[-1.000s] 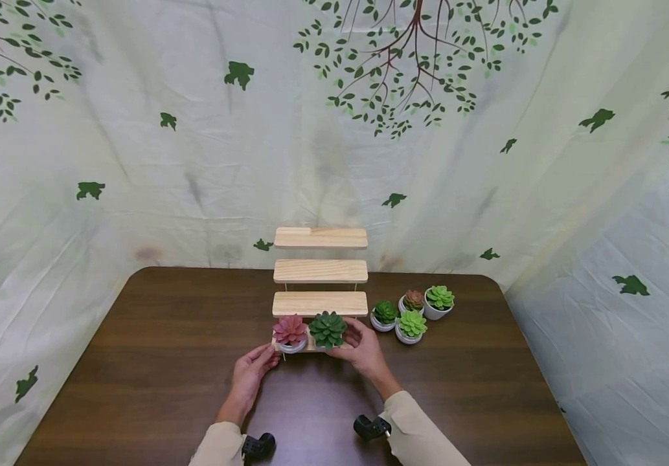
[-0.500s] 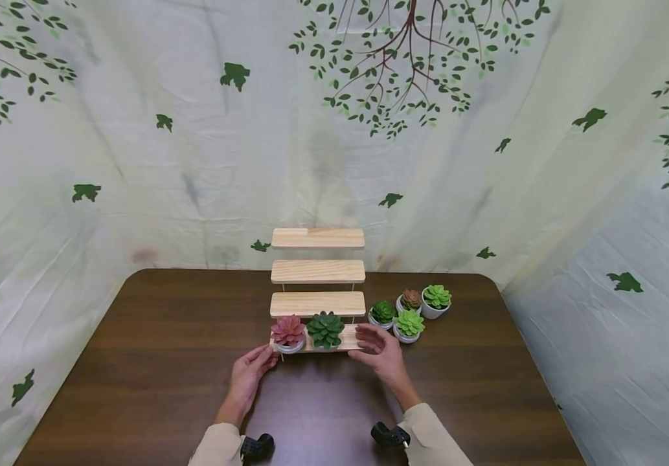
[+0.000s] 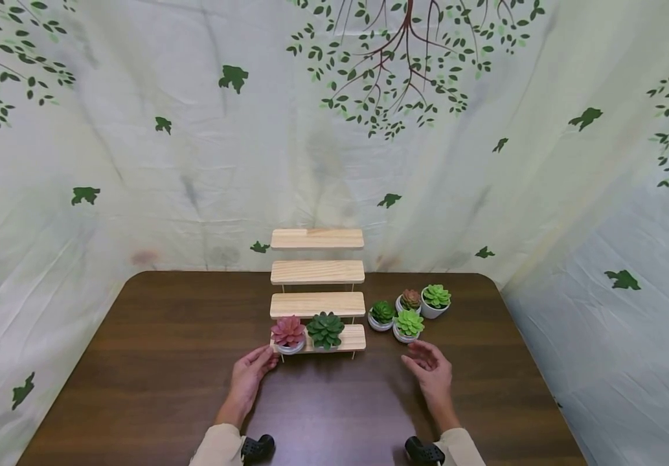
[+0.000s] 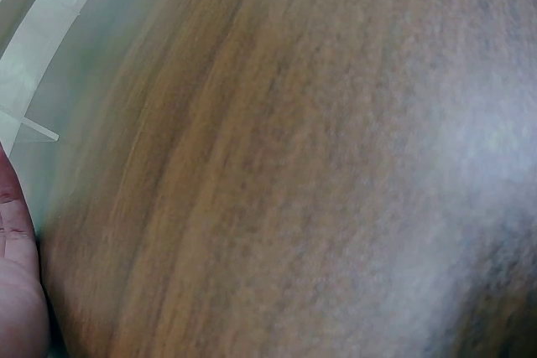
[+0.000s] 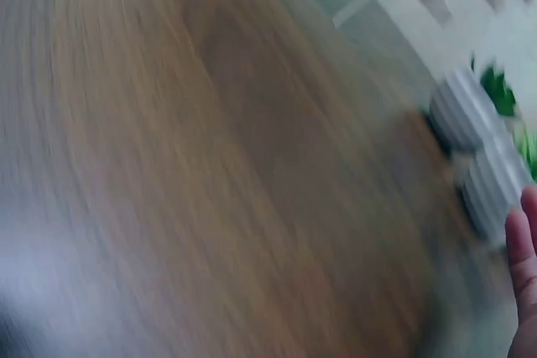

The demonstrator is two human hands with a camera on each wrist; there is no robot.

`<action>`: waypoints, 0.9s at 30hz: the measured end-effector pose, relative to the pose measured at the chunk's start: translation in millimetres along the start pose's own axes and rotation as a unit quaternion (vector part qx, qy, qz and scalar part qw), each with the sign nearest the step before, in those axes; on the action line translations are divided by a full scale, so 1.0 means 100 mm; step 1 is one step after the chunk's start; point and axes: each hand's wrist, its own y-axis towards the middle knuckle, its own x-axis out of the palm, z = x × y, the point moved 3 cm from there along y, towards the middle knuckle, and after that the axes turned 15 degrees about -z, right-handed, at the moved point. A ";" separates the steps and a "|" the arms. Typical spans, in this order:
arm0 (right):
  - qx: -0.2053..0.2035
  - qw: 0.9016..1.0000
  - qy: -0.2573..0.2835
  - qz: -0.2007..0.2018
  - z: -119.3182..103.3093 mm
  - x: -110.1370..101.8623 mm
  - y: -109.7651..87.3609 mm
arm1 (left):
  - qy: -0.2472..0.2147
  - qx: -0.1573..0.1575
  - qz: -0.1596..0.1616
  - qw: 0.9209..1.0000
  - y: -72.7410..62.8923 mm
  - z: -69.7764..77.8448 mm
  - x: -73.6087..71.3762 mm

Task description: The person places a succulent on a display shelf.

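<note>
A tiered wooden plant stand [image 3: 318, 304] stands at the table's back middle. On its lowest shelf [image 3: 356, 338] are a pink succulent [image 3: 288, 331] at the left end and a dark green succulent [image 3: 325, 330] beside it, both in pots. My left hand [image 3: 248, 377] pinches the left end of that lowest shelf. My right hand [image 3: 432, 374] holds nothing; its fingers are loosely curved just in front of a light green succulent [image 3: 409, 322] in a small white pot. In the right wrist view, ribbed white pots [image 5: 495, 186] appear beside my fingers [image 5: 522, 257].
Behind that pot, a dark green succulent [image 3: 382, 313], a reddish-brown succulent [image 3: 410, 299] and another light green succulent [image 3: 436, 297] cluster to the stand's right. The brown table [image 3: 194, 323] meets a leaf-printed cloth [image 3: 194, 162] at the back. The stand's upper shelves [image 3: 318, 272] bear no pots.
My right hand has let go of the dark green succulent on the lowest shelf and moved right, to the potted cluster. My left hand has stayed at the shelf's end.
</note>
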 end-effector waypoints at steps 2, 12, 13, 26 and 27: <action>0.013 0.999 -0.022 0.030 0.04 -0.10 -0.02 | -0.001 -0.001 -0.001 1.000 0.00 0.00 -0.01; 0.075 0.993 -0.064 0.059 0.13 -0.29 0.08 | -0.003 -0.011 0.010 1.000 -0.01 0.01 0.01; 0.081 0.993 -0.064 0.051 0.13 -0.29 0.09 | -0.002 -0.012 0.011 1.000 -0.01 0.01 0.01; 0.127 0.989 -0.068 -0.026 0.25 -0.22 0.34 | 0.006 -0.002 0.007 1.000 -0.01 0.01 0.00; 0.130 0.989 -0.072 -0.027 0.25 -0.22 0.35 | 0.006 0.001 0.006 1.000 -0.01 0.01 0.00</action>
